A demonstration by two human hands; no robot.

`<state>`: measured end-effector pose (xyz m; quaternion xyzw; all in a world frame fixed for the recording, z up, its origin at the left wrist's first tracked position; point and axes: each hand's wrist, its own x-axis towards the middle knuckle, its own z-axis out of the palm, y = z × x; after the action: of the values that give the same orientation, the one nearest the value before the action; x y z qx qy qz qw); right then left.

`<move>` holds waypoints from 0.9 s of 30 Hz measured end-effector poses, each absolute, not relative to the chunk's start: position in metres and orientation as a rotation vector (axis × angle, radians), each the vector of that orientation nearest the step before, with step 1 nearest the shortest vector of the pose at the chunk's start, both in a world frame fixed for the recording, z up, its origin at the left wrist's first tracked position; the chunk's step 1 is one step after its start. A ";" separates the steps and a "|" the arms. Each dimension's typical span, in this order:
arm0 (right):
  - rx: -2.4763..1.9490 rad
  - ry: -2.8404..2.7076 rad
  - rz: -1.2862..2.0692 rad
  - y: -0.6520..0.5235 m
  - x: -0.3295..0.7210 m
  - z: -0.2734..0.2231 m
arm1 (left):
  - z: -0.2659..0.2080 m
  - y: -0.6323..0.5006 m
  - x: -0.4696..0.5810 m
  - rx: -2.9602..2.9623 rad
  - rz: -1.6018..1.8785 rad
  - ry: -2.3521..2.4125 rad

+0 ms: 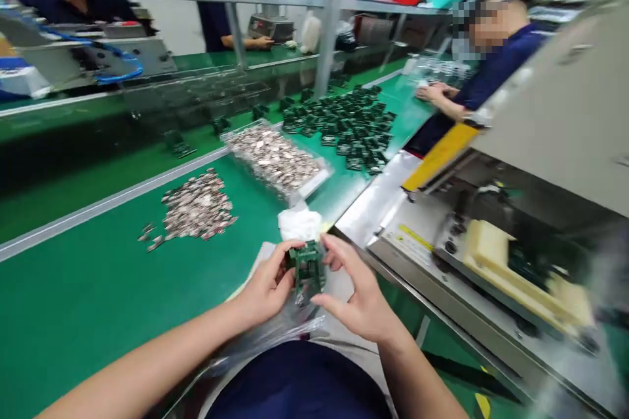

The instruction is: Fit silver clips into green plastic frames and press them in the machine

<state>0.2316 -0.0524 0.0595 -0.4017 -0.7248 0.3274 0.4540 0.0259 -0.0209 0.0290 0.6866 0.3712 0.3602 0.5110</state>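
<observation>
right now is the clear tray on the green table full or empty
Filled, not empty: small silvery pieces spread across most of the tray; their depth cannot be judged.

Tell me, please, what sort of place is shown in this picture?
Probably an electronics assembly workshop: a heap of small dark-green pieces that look like circuit boards and a clear plastic tray of small, flat, silvery pieces lie on a long green work surface.

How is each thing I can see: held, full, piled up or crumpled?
Left hand: closed on the green part
Green part: held
Right hand: thumb and fingers spread
Clear tray: filled with small metallic pieces
Loose metallic pieces: piled on the green surface
Dark green parts: heaped beyond the tray
White bundle: crumpled
</observation>
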 end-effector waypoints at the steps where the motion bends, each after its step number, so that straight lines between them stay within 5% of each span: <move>1: -0.958 -1.811 0.775 -0.061 0.244 0.065 | 0.036 -0.021 0.033 1.699 0.766 0.815; 6: -1.054 -1.474 0.509 -0.123 0.321 0.076 | 0.084 0.002 0.106 1.896 0.353 0.419; 11: -1.119 -0.660 -0.053 -0.188 0.399 0.080 | 0.125 0.019 0.244 2.169 0.627 0.218; 17: -1.201 -0.517 -0.175 -0.194 0.457 0.095 | 0.143 0.022 0.359 2.189 0.494 0.246; 27: -1.563 -1.056 0.159 -0.136 0.493 0.109 | 0.117 0.048 0.215 1.805 0.603 0.456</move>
<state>0.4929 -0.1358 0.1091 -0.6698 -0.4528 0.0681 0.5846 0.2150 0.0479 0.1170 0.7651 0.1934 0.2557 0.5584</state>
